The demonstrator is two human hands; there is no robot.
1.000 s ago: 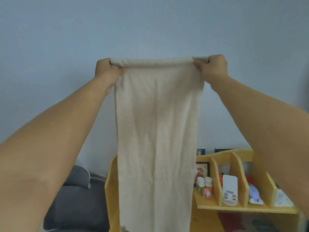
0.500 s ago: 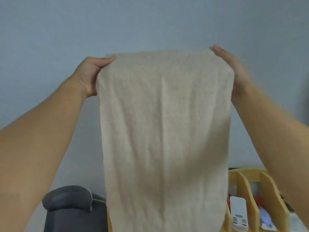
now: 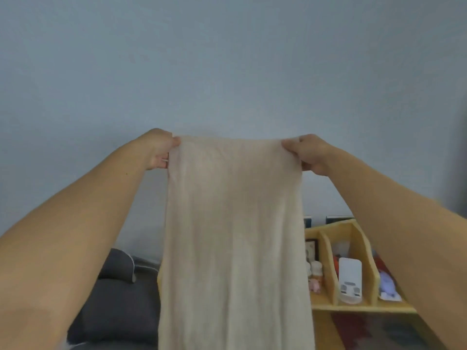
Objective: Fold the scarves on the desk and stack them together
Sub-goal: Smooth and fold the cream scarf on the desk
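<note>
Scarf: the cream scarf (image 3: 235,243) hangs in the air between your hands, its bottom out of view.
Grip: your left hand (image 3: 158,150) and right hand (image 3: 309,154) each pinch a top corner.
Risk: one loose pinch and that corner may drop.
Edges: the yellow shelf (image 3: 353,308) sits close behind on the right, and swinging cloth could catch it.
Room: there is open air up high by the wall (image 3: 227,59).

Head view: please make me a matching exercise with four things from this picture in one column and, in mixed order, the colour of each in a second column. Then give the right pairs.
Things:
1. scarf
2. shelf organizer
3. cushion
4. wall

Colours:
A. dark grey
B. pale blue-grey
C. beige
D. yellow

Pairs: 1-C, 2-D, 3-A, 4-B.

The left hand and right hand each pinch a top corner of the scarf.
</note>
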